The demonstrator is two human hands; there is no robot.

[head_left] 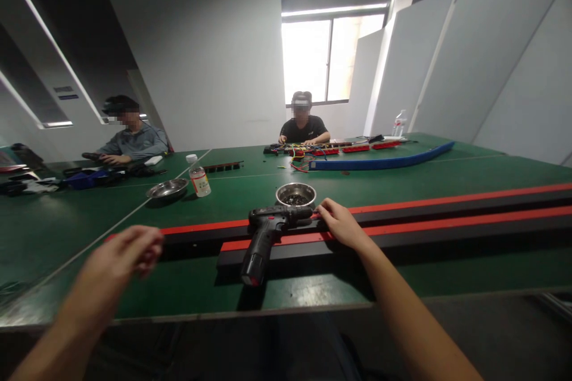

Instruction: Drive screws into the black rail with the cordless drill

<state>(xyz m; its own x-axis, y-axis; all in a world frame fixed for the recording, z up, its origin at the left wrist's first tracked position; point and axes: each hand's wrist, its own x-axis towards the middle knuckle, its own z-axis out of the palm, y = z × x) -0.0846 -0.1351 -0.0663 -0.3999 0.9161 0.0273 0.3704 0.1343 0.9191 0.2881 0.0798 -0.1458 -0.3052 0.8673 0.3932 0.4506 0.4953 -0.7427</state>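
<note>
A black cordless drill [261,241] lies across two long black bars with red tops, the farther bar [201,233] and the nearer bar [424,236]. Its chuck points right. My right hand [340,223] is over the bars with its fingertips pinched together at the drill's tip; whatever they grip is too small to make out. My left hand [120,259], smeared by motion, hovers above the left end of the farther bar, its fingers curled inward. Any small thing inside it is hidden. Just behind the drill stands a steel bowl [295,187] with small dark pieces in it.
A shallow metal dish [167,189] and a capped bottle [199,177] stand left on the green table [304,289]. Farther back lie a curved blue strip [379,162] and coloured wires. One person [304,128] sits opposite, another [134,140] at the left. A clear bottle [399,124] stands far right.
</note>
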